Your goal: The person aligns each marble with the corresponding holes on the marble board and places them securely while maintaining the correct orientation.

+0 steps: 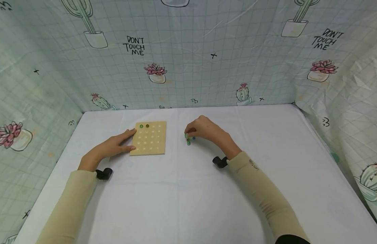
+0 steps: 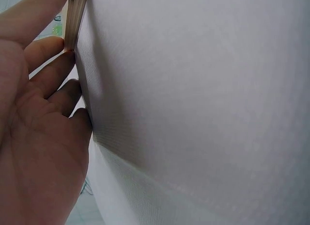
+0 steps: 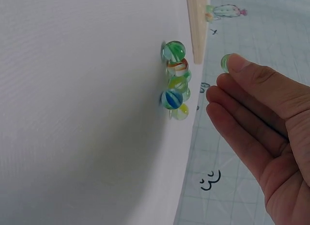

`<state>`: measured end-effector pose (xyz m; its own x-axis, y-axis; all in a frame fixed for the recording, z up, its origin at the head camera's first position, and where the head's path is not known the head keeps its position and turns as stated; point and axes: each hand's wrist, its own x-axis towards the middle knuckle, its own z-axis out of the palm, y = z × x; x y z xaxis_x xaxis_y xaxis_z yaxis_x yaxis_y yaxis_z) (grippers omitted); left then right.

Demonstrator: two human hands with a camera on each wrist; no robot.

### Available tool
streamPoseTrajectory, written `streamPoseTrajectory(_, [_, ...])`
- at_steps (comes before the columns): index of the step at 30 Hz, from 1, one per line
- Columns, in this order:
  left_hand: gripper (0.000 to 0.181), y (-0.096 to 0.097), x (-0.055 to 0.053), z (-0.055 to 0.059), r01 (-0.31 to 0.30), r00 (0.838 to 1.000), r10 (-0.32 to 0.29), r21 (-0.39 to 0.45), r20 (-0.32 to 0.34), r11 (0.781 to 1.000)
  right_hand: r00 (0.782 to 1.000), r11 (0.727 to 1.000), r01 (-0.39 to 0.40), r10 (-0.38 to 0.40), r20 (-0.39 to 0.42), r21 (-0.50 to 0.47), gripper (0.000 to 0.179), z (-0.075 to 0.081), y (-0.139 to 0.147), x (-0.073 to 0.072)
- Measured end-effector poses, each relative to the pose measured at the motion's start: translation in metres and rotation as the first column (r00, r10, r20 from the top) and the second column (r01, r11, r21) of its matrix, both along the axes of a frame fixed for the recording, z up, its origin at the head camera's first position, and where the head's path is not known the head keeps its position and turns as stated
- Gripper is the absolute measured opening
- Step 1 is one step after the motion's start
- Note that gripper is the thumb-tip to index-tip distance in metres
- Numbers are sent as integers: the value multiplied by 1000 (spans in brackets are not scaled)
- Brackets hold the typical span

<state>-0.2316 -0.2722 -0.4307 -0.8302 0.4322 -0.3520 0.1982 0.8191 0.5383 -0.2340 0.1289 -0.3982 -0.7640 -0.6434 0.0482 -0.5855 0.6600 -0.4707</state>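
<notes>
My left hand (image 1: 116, 144) rests against the left edge of a square wooden board (image 1: 162, 139), thumb and fingers spread and fairly straight. Rows of small round hollows cover the board. A green marble (image 1: 141, 126) and a brownish marble (image 1: 147, 126) sit in its back row, towards the left. To the right of the board, my right hand (image 1: 206, 128) pinches a green glass marble (image 3: 224, 63) between thumb and fingertips. Below it on the table lies a cluster of several marbles, among them a green-swirled one (image 3: 174, 51) and a blue one (image 3: 172, 99).
A white cloth covers the table (image 1: 176, 196). Patterned fabric (image 1: 188, 57) with cacti and lettering hangs behind the table and along both sides. Dark wrist-worn devices, left (image 1: 104, 174) and right (image 1: 220, 162), stick out near the cuffs.
</notes>
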Motion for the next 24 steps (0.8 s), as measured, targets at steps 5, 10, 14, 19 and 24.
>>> streamPoseTrajectory(5, [95,0,0,0,4,1000,-4,3,-1,1000,1000,1000,-1,1,26,-20,12,0,-3,-1])
streamPoseTrajectory(10, [93,-1,1,1,21,1000,-21,32,-6,999,1000,1000,-6,6,22,-29,11,0,-8,-1])
streamPoseTrajectory(14, [91,-1,1,1,31,999,-31,43,-14,999,1000,1000,-7,7,17,-21,12,1,-10,-1])
streamPoseTrajectory(19, [92,-1,1,0,26,1000,-25,31,-14,999,1000,1000,-12,13,16,-21,12,2,-13,-2])
streamPoseTrajectory(24, [92,-2,1,-1,22,1000,-21,35,-9,999,1000,999,-21,21,14,-31,12,1,-16,-3])
